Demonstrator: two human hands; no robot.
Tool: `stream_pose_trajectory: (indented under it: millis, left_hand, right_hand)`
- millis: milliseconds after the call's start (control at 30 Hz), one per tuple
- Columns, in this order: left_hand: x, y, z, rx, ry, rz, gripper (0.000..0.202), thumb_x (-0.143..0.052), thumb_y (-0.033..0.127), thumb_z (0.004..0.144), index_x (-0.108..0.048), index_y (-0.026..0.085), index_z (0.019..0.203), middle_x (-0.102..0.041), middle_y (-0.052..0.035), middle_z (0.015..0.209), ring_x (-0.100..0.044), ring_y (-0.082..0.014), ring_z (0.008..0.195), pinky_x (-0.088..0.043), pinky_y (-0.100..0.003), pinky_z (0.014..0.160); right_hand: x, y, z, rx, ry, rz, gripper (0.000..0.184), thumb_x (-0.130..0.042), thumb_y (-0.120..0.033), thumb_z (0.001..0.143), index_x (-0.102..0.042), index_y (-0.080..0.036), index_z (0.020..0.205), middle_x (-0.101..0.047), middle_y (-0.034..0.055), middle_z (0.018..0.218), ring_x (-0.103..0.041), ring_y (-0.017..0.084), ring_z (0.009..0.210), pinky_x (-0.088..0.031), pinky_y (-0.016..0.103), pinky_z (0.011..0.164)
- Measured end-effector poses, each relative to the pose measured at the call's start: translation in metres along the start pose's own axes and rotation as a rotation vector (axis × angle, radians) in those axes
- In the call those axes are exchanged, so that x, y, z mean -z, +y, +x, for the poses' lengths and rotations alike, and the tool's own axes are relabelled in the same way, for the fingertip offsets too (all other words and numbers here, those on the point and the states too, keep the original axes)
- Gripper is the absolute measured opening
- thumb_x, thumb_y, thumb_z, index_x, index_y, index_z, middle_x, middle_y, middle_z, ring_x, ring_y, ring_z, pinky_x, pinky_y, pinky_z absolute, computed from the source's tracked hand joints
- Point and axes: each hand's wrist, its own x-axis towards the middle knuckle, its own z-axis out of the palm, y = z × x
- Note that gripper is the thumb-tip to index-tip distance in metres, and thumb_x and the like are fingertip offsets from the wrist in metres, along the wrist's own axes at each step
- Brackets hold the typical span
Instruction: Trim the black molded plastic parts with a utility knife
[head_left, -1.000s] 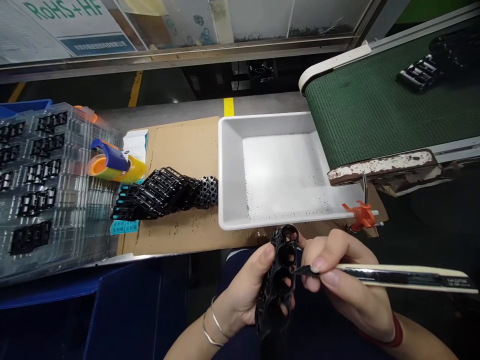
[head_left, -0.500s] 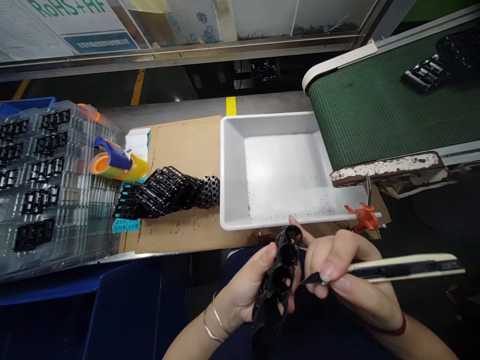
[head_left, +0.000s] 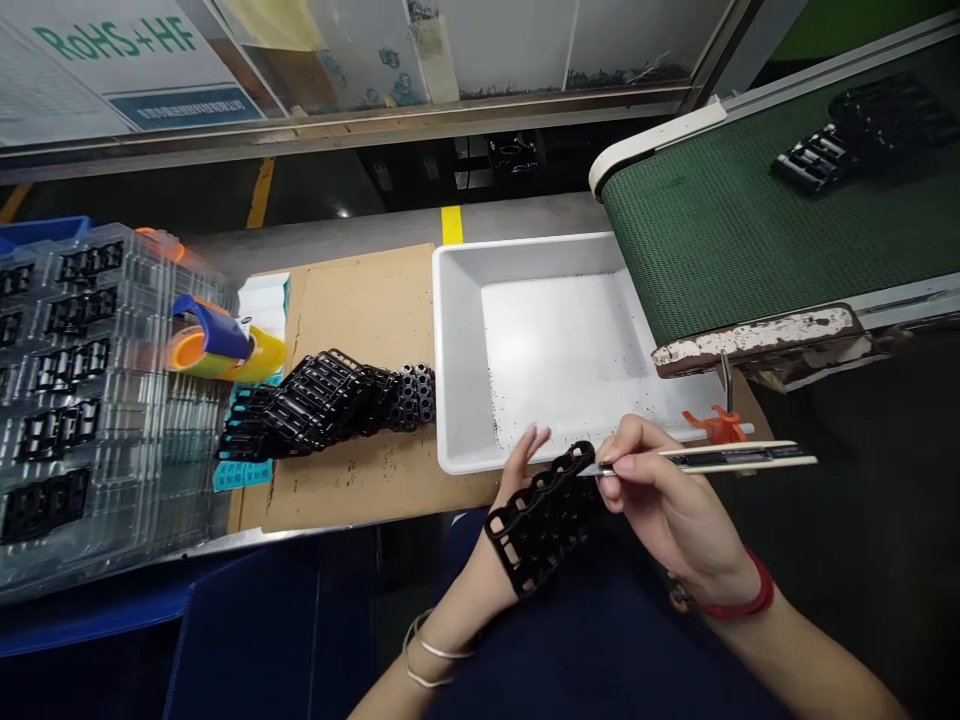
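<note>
My left hand [head_left: 504,500] holds a black plastic lattice part [head_left: 541,518] with several round holes, tilted flat across the palm, fingertips showing above it. My right hand [head_left: 660,500] grips a cream and black utility knife [head_left: 724,457], its blade tip touching the upper right end of the part. Both hands sit just in front of the near rim of a white plastic tray [head_left: 459,400], which holds only small black shavings.
A row of black parts [head_left: 330,400] lies on cardboard [head_left: 360,300] left of the tray. Clear blister trays [head_left: 82,390] with black parts stand far left, beside a tape dispenser [head_left: 217,340]. A green conveyor belt [head_left: 750,220] carrying black parts [head_left: 832,150] overhangs the tray at right.
My left hand has turned the black part from upright to lying flat and raised it toward the tray. The knife has risen with it and stays at the part's end.
</note>
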Motion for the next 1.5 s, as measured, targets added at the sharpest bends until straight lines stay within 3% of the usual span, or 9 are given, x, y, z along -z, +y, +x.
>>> stream_pose_trajectory:
  millis: [133,300,533,733,933,1100,1267,1400,1500]
  left_hand:
    - [0.014,0.029,0.0,-0.261,-0.042,0.161,0.086,-0.09,0.024,0.068,-0.047,0.033,0.142,-0.054,-0.0099,0.148,-0.052,-0.0329,0.139,-0.046,-0.05,0.116]
    - [0.018,0.055,0.0,-0.267,-0.077,0.234,0.073,-0.08,0.016,0.066,-0.049,0.024,0.132,-0.066,-0.0102,0.127,-0.066,-0.0311,0.12,-0.055,-0.048,0.106]
    - [0.008,0.075,-0.003,-0.09,-0.102,0.188,0.067,-0.065,0.003,0.066,-0.044,0.022,0.127,-0.074,-0.0042,0.102,-0.075,-0.0228,0.091,-0.063,-0.039,0.091]
    - [0.008,0.08,-0.004,-0.122,-0.075,0.211,0.067,-0.063,0.002,0.064,-0.046,0.023,0.126,-0.073,-0.0043,0.111,-0.074,-0.02,0.094,-0.062,-0.034,0.09]
    - [0.011,0.084,-0.005,-0.023,-0.096,0.221,0.062,-0.068,0.005,0.067,-0.05,0.024,0.123,-0.071,0.0006,0.093,-0.067,-0.0142,0.068,-0.06,-0.027,0.064]
    - [0.014,0.079,-0.006,-0.078,-0.052,0.24,0.067,-0.072,0.007,0.067,-0.052,0.027,0.127,-0.071,-0.002,0.114,-0.073,-0.0195,0.091,-0.062,-0.032,0.082]
    - [0.017,0.06,-0.006,-0.275,0.084,0.349,0.065,-0.078,0.012,0.075,-0.053,0.027,0.133,-0.064,-0.0062,0.135,-0.061,-0.0222,0.129,-0.052,-0.035,0.109]
    - [0.019,0.048,-0.005,-0.498,0.196,0.407,0.064,-0.078,0.014,0.083,-0.051,0.025,0.14,-0.059,-0.0083,0.143,-0.055,-0.0201,0.136,-0.048,-0.035,0.114]
    - [0.02,0.045,-0.004,-0.54,0.267,0.459,0.067,-0.078,0.01,0.082,-0.05,0.025,0.141,-0.059,-0.0083,0.143,-0.056,-0.02,0.135,-0.049,-0.036,0.113]
  right_hand:
    - [-0.002,0.002,-0.007,-0.022,-0.042,-0.013,0.009,-0.073,-0.018,0.077,-0.07,-0.022,0.07,-0.064,-0.0056,0.063,-0.061,0.007,0.057,-0.053,0.015,0.056]
    - [-0.007,-0.004,-0.026,0.245,-0.22,-0.352,0.012,-0.065,-0.017,0.092,-0.068,-0.028,0.087,-0.068,-0.008,0.072,-0.065,0.008,0.071,-0.042,0.033,0.117]
    - [-0.018,-0.011,-0.031,0.411,-0.371,-0.748,0.024,-0.06,-0.004,0.087,-0.063,-0.028,0.087,-0.065,-0.0071,0.078,-0.066,0.009,0.072,-0.054,0.037,0.109]
    - [-0.015,-0.01,-0.028,0.505,-0.407,-0.89,0.023,-0.059,-0.003,0.085,-0.058,-0.026,0.089,-0.066,-0.0042,0.079,-0.068,0.012,0.072,-0.057,0.036,0.104]
    - [-0.013,-0.008,-0.028,0.565,-0.438,-0.991,0.028,-0.059,0.0,0.081,-0.054,-0.026,0.089,-0.066,-0.0055,0.081,-0.068,0.01,0.074,-0.055,0.031,0.106]
    - [-0.02,-0.011,-0.026,0.583,-0.429,-1.013,0.029,-0.054,0.004,0.075,-0.049,-0.025,0.079,-0.063,-0.0067,0.073,-0.064,0.009,0.064,-0.057,0.031,0.102]
    - [-0.021,-0.007,-0.023,0.375,-0.348,-0.808,0.021,-0.058,-0.004,0.081,-0.056,-0.024,0.077,-0.063,-0.0076,0.072,-0.063,0.009,0.064,-0.05,0.04,0.109]
    - [-0.02,0.002,-0.017,0.006,-0.271,-0.367,0.011,-0.067,-0.021,0.086,-0.062,-0.023,0.076,-0.065,-0.0052,0.063,-0.063,0.012,0.059,-0.061,0.032,0.077]
    - [-0.02,0.008,-0.013,-0.079,-0.265,-0.146,0.012,-0.069,-0.028,0.088,-0.066,-0.023,0.078,-0.069,-0.0043,0.061,-0.069,0.015,0.061,-0.061,0.034,0.078]
